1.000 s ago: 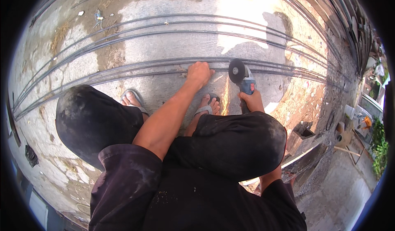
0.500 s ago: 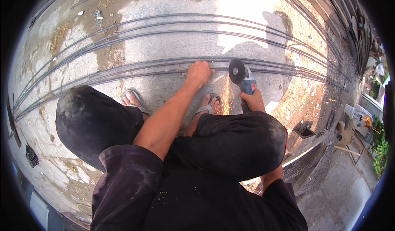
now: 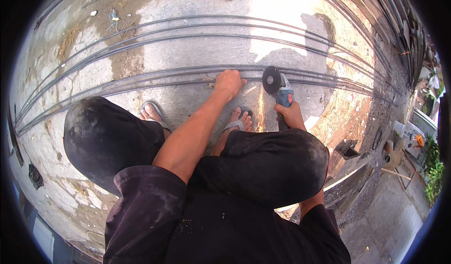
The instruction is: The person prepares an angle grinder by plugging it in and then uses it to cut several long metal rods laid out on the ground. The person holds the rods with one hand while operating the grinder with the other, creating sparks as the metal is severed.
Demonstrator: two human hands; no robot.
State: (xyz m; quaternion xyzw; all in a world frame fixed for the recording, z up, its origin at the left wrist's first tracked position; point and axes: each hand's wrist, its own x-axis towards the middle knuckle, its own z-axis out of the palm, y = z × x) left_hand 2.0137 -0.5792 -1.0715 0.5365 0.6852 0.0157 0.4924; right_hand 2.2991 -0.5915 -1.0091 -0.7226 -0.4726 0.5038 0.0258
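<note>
The fingers of the left hand (image 3: 229, 84) are folded down over a near group of long, thin, dark grey metal bars (image 3: 192, 69), with the thumb pointing right; their tips are hidden, so I cannot tell exactly how many bars they close around. The fingers of the right hand (image 3: 292, 115) are wrapped around the blue-grey angle grinder (image 3: 283, 97) at its dark handle, closed with little visible gap.

The bars lie on the pale concrete ground (image 3: 178, 52), just beyond the feet, their long axis running from the person's left to right, bowed by the lens. The grinder's length lies across that axis, handle toward the person, head away. Its round black cutting disc (image 3: 271, 80) stands tilted over the bars, to the right of the left hand: near the thumb, but apart from it. The left hand is therefore nearer that stretch of metal; the right reaches it only through the tool. Where the disc's edge meets metal is hidden behind its face.

A narrow stream of orange sparks (image 3: 260, 111) runs from the disc back toward the person, passing just beside the right foot (image 3: 240, 118) in its grey open sandal.
</note>
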